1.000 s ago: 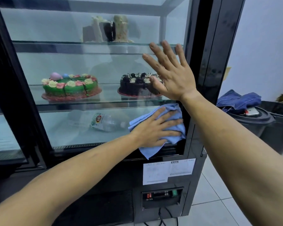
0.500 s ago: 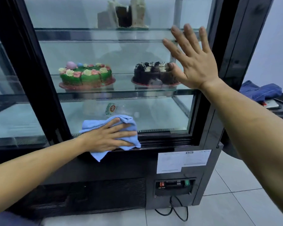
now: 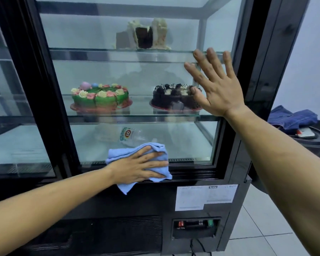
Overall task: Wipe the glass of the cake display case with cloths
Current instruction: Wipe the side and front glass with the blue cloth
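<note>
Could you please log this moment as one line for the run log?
left hand presses blue cloth on lower glass | right hand flat on glass, no cloth | step: wiping

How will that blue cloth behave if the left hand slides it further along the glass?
Probably floppy: the blue cloth bunches under the left hand, and a corner hangs limp below the frame. It looks light and should glide if pressed flat. Loose folds may drag or roll up, so keep the fingers spread.
</note>
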The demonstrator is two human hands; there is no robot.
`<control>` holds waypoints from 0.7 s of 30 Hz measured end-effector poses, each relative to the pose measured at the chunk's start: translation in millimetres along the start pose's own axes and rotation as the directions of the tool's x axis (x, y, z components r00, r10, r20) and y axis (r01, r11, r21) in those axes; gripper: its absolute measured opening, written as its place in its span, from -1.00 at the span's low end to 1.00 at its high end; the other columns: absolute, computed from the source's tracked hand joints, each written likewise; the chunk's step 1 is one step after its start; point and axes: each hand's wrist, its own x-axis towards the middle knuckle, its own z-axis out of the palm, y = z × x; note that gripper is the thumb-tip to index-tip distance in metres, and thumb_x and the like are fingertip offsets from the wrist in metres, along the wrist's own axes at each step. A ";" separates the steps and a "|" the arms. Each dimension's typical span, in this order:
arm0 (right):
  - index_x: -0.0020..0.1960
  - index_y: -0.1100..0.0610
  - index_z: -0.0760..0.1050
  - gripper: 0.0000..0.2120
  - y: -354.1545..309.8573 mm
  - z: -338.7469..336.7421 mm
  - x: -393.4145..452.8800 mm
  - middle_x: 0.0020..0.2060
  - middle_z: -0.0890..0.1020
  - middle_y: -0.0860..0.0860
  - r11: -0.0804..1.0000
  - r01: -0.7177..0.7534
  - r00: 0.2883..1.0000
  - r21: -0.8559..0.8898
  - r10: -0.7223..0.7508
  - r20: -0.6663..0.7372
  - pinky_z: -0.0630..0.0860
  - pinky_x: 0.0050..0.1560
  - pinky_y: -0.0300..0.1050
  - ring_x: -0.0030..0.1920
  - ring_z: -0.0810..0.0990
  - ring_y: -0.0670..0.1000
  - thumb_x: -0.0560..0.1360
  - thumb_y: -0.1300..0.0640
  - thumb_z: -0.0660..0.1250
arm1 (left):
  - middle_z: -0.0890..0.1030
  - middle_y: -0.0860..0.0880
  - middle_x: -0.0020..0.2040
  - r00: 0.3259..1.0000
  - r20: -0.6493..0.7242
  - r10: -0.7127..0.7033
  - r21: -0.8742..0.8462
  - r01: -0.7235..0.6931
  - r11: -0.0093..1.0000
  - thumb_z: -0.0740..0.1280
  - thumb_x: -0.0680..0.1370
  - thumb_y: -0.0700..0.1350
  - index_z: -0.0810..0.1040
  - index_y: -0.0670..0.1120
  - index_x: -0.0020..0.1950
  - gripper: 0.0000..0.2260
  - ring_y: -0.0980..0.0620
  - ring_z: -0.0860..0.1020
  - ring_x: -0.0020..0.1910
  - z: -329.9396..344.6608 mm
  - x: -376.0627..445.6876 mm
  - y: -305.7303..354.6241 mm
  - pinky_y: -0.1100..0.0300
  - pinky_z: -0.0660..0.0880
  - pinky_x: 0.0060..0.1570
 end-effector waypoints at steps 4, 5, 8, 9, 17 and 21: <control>0.68 -0.06 0.07 -0.42 -0.9 -4.2 1.0 0.66 0.14 0.06 0.999 -0.012 0.999 0.034 0.011 0.031 0.00 0.60 0.34 0.65 0.09 0.21 0.70 -0.10 0.08 | 0.06 -0.05 0.70 0.998 -0.046 0.037 -0.020 -0.038 0.999 0.10 0.72 0.10 0.11 0.13 0.69 -0.48 -0.21 0.01 0.67 -7.7 94.7 12.1 -0.29 -0.23 0.58; 0.68 -0.07 0.05 -0.42 -1.5 -6.0 1.7 0.66 0.11 0.05 0.999 -0.018 0.998 0.043 0.016 0.057 -0.01 0.61 0.33 0.65 0.05 0.20 0.70 -0.09 0.07 | 0.07 -0.04 0.70 0.998 -0.042 0.052 -0.030 -0.053 0.998 0.10 0.72 0.10 0.14 0.13 0.68 -0.49 -0.21 0.01 0.67 -10.1 112.8 14.2 -0.29 -0.24 0.58; 0.69 -0.09 -0.01 -0.43 1.4 -12.7 1.2 0.68 0.01 0.01 0.997 -0.025 0.991 0.070 0.016 0.133 -0.09 0.63 0.29 0.67 -0.06 0.15 0.71 -0.04 0.04 | 0.03 -0.02 0.71 0.996 -0.001 0.090 -0.068 -0.090 0.994 0.12 0.72 0.12 0.17 0.16 0.67 -0.51 -0.22 -0.08 0.68 -17.5 153.0 19.1 -0.29 -0.35 0.56; 0.69 -0.10 -0.01 -0.43 3.0 -15.7 1.4 0.68 0.00 -0.01 0.996 -0.020 0.988 0.086 0.006 0.154 -0.10 0.63 0.27 0.67 -0.09 0.13 0.71 -0.03 0.03 | 0.03 -0.02 0.71 0.995 -0.005 0.099 -0.086 -0.099 0.991 0.12 0.72 0.12 0.20 0.18 0.65 -0.52 -0.21 -0.09 0.68 -19.5 160.9 17.9 -0.28 -0.37 0.56; 0.65 -0.04 0.18 -0.45 22.2 -45.2 6.6 0.65 0.15 -0.01 0.985 -0.005 0.991 0.173 -0.018 0.134 -0.01 0.65 0.15 0.66 0.05 0.07 0.67 0.01 0.05 | 0.26 0.08 0.64 0.992 -0.069 0.108 -0.116 -0.116 0.986 0.10 0.64 0.19 0.38 0.24 0.54 -0.54 -0.16 0.01 0.67 -31.6 194.4 -15.2 -0.26 -0.22 0.60; 0.64 0.04 0.22 -0.44 55.5 -55.7 0.0 0.64 0.17 0.09 0.953 -0.292 0.949 0.077 0.299 -0.102 -0.07 0.65 0.15 0.65 0.09 0.17 0.65 0.04 0.10 | 0.40 0.06 0.57 0.980 -0.194 0.050 -0.091 -0.068 0.993 0.09 0.64 0.19 0.46 0.16 0.52 -0.53 -0.18 0.09 0.65 -41.2 202.7 -49.7 -0.23 -0.23 0.62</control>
